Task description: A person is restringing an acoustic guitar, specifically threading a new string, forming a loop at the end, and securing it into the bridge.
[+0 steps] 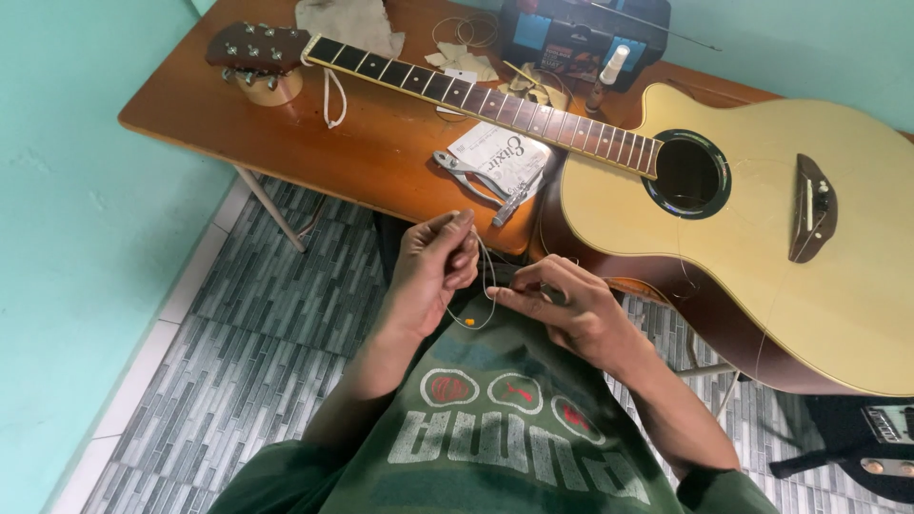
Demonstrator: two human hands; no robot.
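My left hand [433, 266] and my right hand [571, 309] are close together over my lap, just below the table's front edge. Both pinch a thin guitar string [484, 286] that loops between them; a small orange end hangs at the loop's bottom. An acoustic guitar [762, 247] with a pale top lies on the wooden table [286, 124], its neck [476, 95] running left to the headstock [255, 48]. No strings show over the soundhole.
Pliers [471, 179] lie on a white paper string packet [505, 157] near the table's front edge. A dark box [571, 38], a small bottle [614, 67], a cloth [347, 24] and string coils sit at the back. Part of another instrument [881, 438] shows at lower right.
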